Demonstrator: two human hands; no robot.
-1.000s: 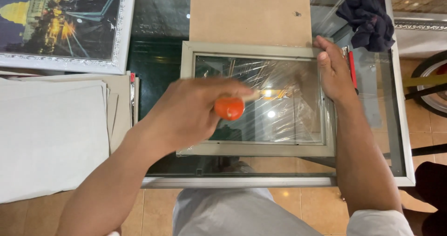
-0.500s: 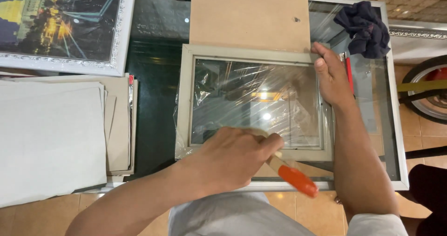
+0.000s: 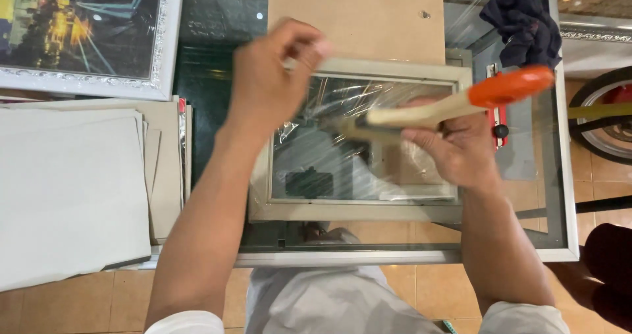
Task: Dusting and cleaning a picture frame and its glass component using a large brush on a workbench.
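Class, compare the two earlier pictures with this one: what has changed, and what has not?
The orange-handled brush passed from the left hand to the right hand, which left the frame's right edge. The left hand, now empty, rose to the frame's top-left corner. The plastic-wrapped picture frame, dark cloth and glass table stayed put.

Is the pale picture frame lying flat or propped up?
Flat: the frame lies on the glass table, its plastic-wrapped pane facing up.

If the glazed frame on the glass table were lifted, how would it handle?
The frame is probably rigid, with straight mouldings. Its wrinkled plastic wrap may be slippery. The glass pane looks fragile, so support both sides.
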